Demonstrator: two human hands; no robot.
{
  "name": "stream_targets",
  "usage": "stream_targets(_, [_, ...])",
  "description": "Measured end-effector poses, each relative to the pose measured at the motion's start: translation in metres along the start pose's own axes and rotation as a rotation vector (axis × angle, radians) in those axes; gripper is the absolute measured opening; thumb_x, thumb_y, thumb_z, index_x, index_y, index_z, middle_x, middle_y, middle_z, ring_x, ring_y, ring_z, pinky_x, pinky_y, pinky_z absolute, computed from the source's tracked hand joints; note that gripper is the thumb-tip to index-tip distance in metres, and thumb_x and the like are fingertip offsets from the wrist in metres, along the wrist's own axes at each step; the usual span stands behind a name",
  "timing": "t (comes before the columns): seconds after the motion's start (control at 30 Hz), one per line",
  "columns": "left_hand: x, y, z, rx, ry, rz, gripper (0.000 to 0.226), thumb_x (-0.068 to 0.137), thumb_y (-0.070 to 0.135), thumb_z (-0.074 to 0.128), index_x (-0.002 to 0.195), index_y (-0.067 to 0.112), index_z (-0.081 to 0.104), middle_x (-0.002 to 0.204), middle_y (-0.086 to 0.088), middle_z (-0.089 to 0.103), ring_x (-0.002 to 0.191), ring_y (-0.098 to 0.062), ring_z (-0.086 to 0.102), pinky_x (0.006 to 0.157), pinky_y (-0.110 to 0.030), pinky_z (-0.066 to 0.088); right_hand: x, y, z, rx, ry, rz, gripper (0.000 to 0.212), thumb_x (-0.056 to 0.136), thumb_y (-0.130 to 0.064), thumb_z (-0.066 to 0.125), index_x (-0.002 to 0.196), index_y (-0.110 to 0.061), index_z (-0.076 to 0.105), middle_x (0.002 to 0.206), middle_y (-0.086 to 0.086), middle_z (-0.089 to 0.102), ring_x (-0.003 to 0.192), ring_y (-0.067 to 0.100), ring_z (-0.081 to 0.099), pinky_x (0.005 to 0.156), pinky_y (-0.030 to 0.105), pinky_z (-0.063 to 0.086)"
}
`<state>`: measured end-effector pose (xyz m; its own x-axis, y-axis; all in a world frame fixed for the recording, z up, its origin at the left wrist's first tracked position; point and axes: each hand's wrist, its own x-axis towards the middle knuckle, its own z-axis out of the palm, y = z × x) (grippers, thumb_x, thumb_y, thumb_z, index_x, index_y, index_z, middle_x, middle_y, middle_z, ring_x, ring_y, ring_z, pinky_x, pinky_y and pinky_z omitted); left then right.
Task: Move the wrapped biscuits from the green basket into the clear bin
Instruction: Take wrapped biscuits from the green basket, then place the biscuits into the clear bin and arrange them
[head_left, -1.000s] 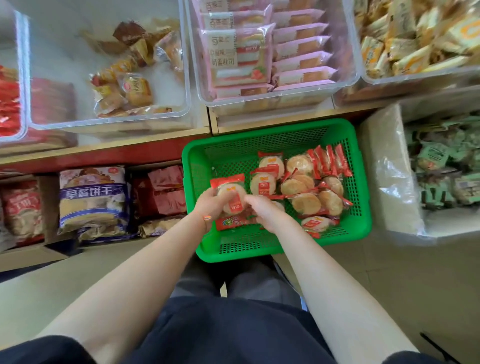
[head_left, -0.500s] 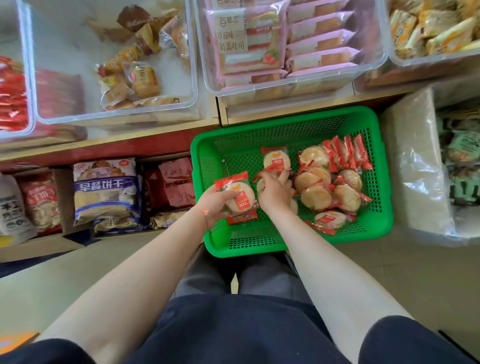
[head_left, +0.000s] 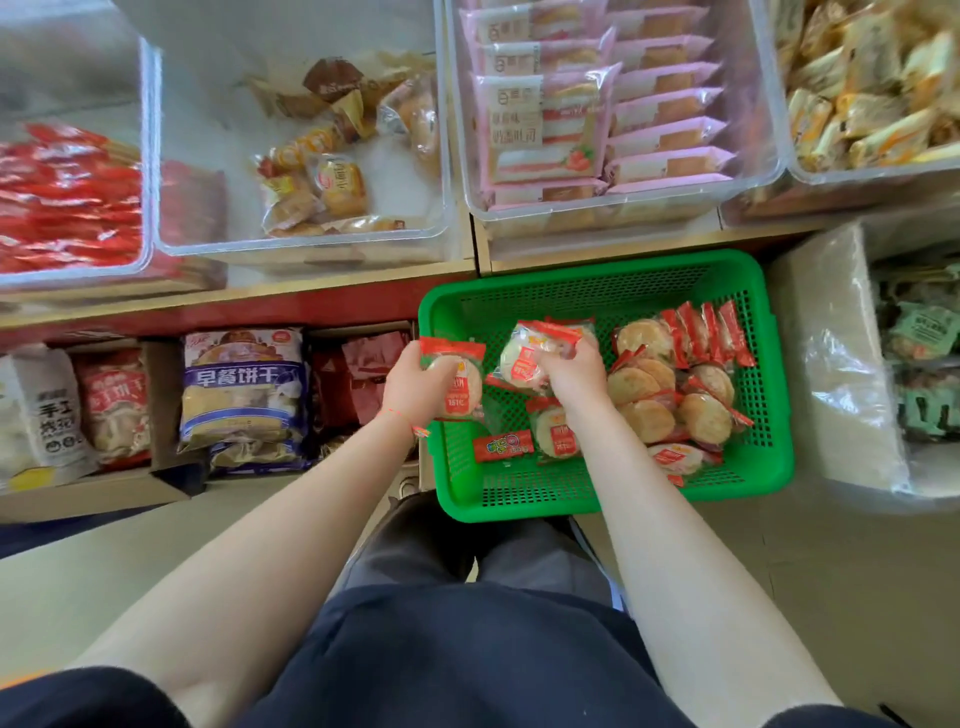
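A green basket (head_left: 587, 283) sits on the floor below the shelf, with several round biscuits (head_left: 670, 395) in red-edged clear wrappers piled at its right side. My left hand (head_left: 415, 387) grips one wrapped biscuit (head_left: 462, 384) over the basket's left rim. My right hand (head_left: 571, 371) holds a bunch of wrapped biscuits (head_left: 524, 358) above the basket's middle. A clear bin (head_left: 306, 247) on the shelf above, left of the basket, holds a few mixed wrapped snacks.
Clear bins on the shelf hold red packets (head_left: 67, 202), pink-wrapped cakes (head_left: 597, 114) and yellow packets (head_left: 872, 88). Bagged biscuits (head_left: 241, 389) stand in boxes under the shelf at left. A plastic-lined box (head_left: 841, 364) is right of the basket. My knees are below.
Both hands have risen from the basket floor with biscuits. My left hand has shifted left to the rim; my right hand has gathered more packets.
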<state>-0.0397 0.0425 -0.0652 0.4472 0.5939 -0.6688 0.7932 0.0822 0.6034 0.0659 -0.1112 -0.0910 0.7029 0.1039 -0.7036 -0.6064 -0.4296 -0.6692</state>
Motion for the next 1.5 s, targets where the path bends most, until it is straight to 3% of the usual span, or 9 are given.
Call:
stream_targets(0.17, [0.005,0.005,-0.045,-0.317,-0.084,-0.199,0.015,0.088,0.019,0.055,0.101,0.017,0.062,0.096,-0.008,0.072,0.083,-0.024,0.071,0.074,-0.036,0.059,-0.026,-0.034,0.032,0.326,-0.226,0.075,0.016,0.090,-0.007,0.051,0.078,-0.017,0.053,0.069,-0.003,0.062,0.067,0.016,0.060,0.065,0.029,0.047])
stream_targets(0.27, [0.006,0.001,-0.074,-0.408,-0.188,-0.326,0.022,0.081,0.030,0.060,0.098,0.018,0.065,0.094,-0.010,0.075,0.087,-0.028,0.072,0.085,-0.050,0.055,-0.049,-0.042,0.067,0.237,-0.382,0.061,0.009,0.091,-0.017,0.049,0.089,-0.014,0.057,0.077,0.005,0.064,0.072,0.021,0.062,0.066,0.030,0.048])
stream_targets(0.53, [0.022,-0.032,-0.195,-0.504,-0.231,-0.180,0.020,0.096,0.038,0.052,0.096,0.024,0.066,0.085,0.001,0.071,0.069,-0.015,0.064,0.062,-0.027,0.049,-0.110,-0.054,0.201,0.324,-0.263,0.083,0.005,0.094,-0.016,0.054,0.096,-0.013,0.057,0.085,0.010,0.068,0.073,0.023,0.067,0.068,0.034,0.054])
stream_targets(0.8, [0.054,-0.090,-0.388,-0.458,-0.337,-0.092,0.028,0.096,0.041,0.053,0.100,0.019,0.070,0.100,-0.006,0.074,0.096,-0.024,0.068,0.094,-0.042,0.052,-0.196,-0.077,0.398,0.322,-0.335,0.093,0.050,0.089,-0.034,0.070,0.129,-0.010,0.051,0.115,0.014,0.070,0.098,0.025,0.071,0.079,0.040,0.059])
stream_targets(0.97, [0.077,-0.088,-0.494,-0.311,-0.282,-0.019,0.026,0.094,0.027,0.055,0.074,0.017,0.070,0.081,-0.005,0.072,0.074,-0.020,0.066,0.060,-0.026,0.052,-0.227,-0.123,0.466,0.067,-0.465,-0.043,0.047,0.081,-0.029,0.079,0.120,-0.010,0.061,0.109,0.008,0.073,0.100,0.025,0.071,0.092,0.044,0.056])
stream_targets(1.1, [0.102,-0.058,-0.532,-0.222,-0.153,0.106,0.023,0.090,0.031,0.051,0.094,0.013,0.065,0.095,-0.017,0.065,0.083,-0.025,0.057,0.079,-0.044,0.053,-0.219,-0.173,0.475,0.100,-0.343,-0.139,0.023,0.086,-0.027,0.075,0.104,-0.015,0.067,0.094,0.003,0.076,0.086,0.021,0.073,0.072,0.035,0.058])
stream_targets(1.27, [0.138,-0.011,-0.544,-0.220,0.228,0.317,0.028,0.098,0.020,0.037,0.076,0.010,0.050,0.078,-0.004,0.051,0.084,-0.009,0.036,0.072,-0.024,0.026,-0.183,-0.237,0.464,0.089,-0.071,-0.362,0.022,0.086,-0.026,0.074,0.103,-0.016,0.064,0.092,0.002,0.072,0.076,0.014,0.070,0.060,0.027,0.055])
stream_targets(1.4, [0.163,0.012,-0.540,-0.227,0.243,0.436,0.019,0.100,0.021,0.041,0.094,0.020,0.060,0.075,0.013,0.054,0.071,-0.006,0.046,0.063,-0.010,0.032,-0.146,-0.277,0.451,-0.419,0.184,-0.682,0.018,0.088,-0.019,0.069,0.098,-0.020,0.054,0.089,-0.004,0.062,0.076,0.012,0.058,0.062,0.024,0.046])
stream_targets(1.5, [0.185,0.019,-0.532,-0.233,0.210,0.483,0.026,0.100,0.028,0.044,0.116,0.022,0.064,0.095,0.009,0.066,0.093,-0.009,0.062,0.079,-0.013,0.046,-0.114,-0.288,0.451,-0.952,0.344,-0.767,0.010,0.094,-0.017,0.058,0.102,-0.018,0.052,0.098,0.005,0.063,0.084,0.025,0.056,0.067,0.031,0.039])
